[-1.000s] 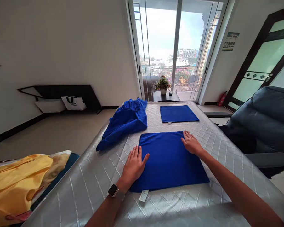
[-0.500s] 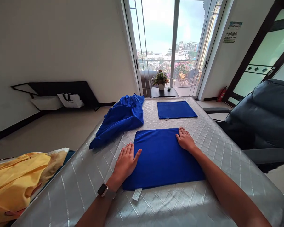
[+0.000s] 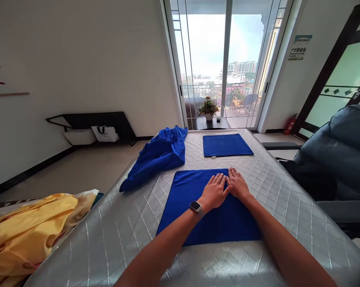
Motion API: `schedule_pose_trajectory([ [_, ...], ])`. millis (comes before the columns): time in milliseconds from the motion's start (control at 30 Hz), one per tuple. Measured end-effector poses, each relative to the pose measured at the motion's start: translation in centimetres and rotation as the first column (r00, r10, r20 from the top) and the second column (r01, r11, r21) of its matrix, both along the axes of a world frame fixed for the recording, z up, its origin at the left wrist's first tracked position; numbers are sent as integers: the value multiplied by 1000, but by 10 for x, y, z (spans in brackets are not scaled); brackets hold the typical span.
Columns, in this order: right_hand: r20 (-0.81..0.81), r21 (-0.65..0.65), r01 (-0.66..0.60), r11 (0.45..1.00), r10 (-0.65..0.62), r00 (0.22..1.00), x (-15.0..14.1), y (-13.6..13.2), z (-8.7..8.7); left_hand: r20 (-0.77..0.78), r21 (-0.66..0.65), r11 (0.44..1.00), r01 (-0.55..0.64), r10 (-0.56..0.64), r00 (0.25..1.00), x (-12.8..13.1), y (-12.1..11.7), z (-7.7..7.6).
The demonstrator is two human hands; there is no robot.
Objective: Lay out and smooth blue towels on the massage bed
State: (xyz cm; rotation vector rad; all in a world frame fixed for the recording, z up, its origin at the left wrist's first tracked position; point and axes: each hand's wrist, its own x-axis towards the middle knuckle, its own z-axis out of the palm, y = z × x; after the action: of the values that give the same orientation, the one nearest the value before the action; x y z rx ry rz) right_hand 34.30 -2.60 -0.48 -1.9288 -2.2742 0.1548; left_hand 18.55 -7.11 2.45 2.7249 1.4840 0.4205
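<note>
One big quilted silver mattress (image 3: 129, 227) sat under everything I was working. The flat blue cloth (image 3: 218, 223) lay right beneath my grip, a crumpled blue cloth (image 3: 162, 155) beyond it to the left, a smaller blue rectangle (image 3: 228, 144) straight beyond. My left hand (image 3: 215, 193) and right hand (image 3: 238, 185) were palm-down, fingers straight, pinching nothing. Figured pushing too hard could ruck the fabric, since palms drag. Half a second earlier, left was on the cloth's left edge; now it'd crossed beside the right.

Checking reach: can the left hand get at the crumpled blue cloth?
Likely yes: the left hand lies on the flat near cloth, and nothing upright blocks its way to the crumpled blue cloth.
</note>
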Motion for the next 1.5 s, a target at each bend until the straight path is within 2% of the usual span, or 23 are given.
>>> schedule_pose_trajectory([
  [100,10,-2,5,1000,-5,1000,1,0,-1,42,-94,992,-87,91,995,26,32,-3],
  [167,4,-4,25,1000,-25,1000,0,0,0,50,-131,983,-129,137,989,27,42,-6],
  [233,-9,-6,35,999,-35,999,-2,0,1,44,-134,979,-152,159,986,16,44,-10],
  [333,-28,-2,43,999,-43,999,-4,0,3,13,-135,970,-204,208,978,-15,39,-12],
  [600,-24,-6,53,999,-53,998,-4,0,0,-85,-128,909,-397,389,917,-127,24,-8],
  [767,-7,-8,59,998,-59,998,-2,2,-2,-61,-99,891,-442,438,897,-164,23,-14],
  [933,-9,-29,40,999,-40,999,0,4,-5,-43,-121,880,-459,457,888,-177,28,-23],
  [1133,-42,-42,-2,999,0,999,15,11,-7,-47,-116,877,-466,464,885,-185,31,-26],
  [1333,-117,5,83,997,-82,990,35,19,-5,-32,-88,860,-503,503,864,-204,37,-28],
  [1500,-263,71,113,991,-90,961,42,22,1,72,-11,864,-504,503,861,-213,40,-24],
])
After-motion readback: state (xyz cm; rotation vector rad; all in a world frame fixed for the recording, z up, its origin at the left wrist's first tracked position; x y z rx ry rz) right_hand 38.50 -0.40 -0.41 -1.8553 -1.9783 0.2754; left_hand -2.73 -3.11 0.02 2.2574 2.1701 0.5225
